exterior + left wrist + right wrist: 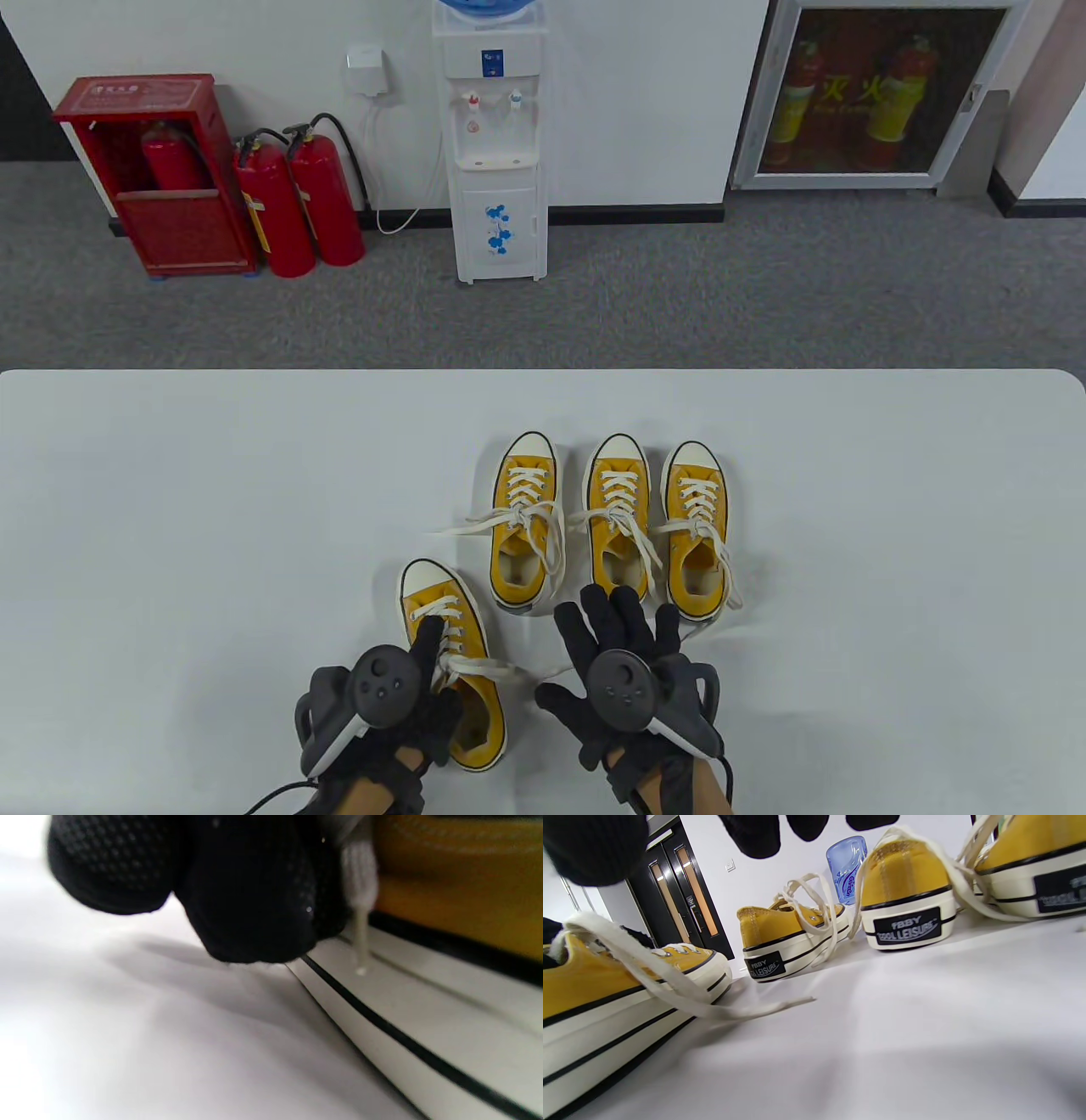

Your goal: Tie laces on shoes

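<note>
Near shoe (pixel 451 658): yellow low-top, laces untied, by table (pixel 170 526) near edge, centre-left; one lace end (pixel 746 1010) trails off its right side onto the surface. L hand (pixel 399 688) rests on it, index finger straight along the lacing; grip on lace: can't tell. R hand (pixel 624 654) just beside, fingers spread, holding nothing. Three more yellow shoes (pixel 612 518) in a row behind, mid-table, laces loose.
</note>
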`<state>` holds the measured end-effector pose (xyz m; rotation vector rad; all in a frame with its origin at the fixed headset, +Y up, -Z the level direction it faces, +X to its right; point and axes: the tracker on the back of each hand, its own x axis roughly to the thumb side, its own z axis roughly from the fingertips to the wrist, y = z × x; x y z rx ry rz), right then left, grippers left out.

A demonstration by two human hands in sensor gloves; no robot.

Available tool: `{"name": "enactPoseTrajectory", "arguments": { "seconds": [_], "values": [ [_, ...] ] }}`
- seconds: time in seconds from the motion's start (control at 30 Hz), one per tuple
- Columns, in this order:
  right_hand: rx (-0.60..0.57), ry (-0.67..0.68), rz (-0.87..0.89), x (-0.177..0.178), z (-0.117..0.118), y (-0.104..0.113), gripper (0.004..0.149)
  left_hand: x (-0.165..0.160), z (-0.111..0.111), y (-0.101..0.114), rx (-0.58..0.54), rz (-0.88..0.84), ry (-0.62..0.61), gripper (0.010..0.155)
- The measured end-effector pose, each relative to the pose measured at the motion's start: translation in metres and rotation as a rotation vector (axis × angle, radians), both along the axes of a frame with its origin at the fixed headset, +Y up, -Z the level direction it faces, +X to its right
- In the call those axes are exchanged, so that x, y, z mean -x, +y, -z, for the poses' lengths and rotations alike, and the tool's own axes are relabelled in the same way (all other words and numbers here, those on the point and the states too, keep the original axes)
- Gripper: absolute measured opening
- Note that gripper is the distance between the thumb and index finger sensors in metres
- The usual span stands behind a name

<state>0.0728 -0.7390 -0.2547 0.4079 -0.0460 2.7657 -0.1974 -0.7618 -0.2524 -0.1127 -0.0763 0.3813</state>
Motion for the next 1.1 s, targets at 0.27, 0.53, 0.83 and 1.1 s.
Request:
{"name": "enactPoseTrajectory", "arguments": {
  "seconds": [0.27,0.53,0.83,1.1],
  "values": [
    [-0.004,-0.001,-0.004,-0.001,0.0,0.0,0.089,0.004,-0.003,0.008,-0.078,0.034,0.017,0.07],
    [-0.022,-0.022,0.005,-0.004,0.001,0.003,0.088,0.013,0.0,0.018,-0.126,0.023,0.012,0.062],
    [-0.021,-0.022,0.007,-0.006,0.001,0.004,0.088,0.028,0.019,0.047,-0.226,0.033,0.058,0.06],
    [-0.015,-0.031,0.02,-0.009,0.002,0.004,0.088,0.03,0.058,0.077,-0.219,0.07,0.121,0.059]
  ]
}}
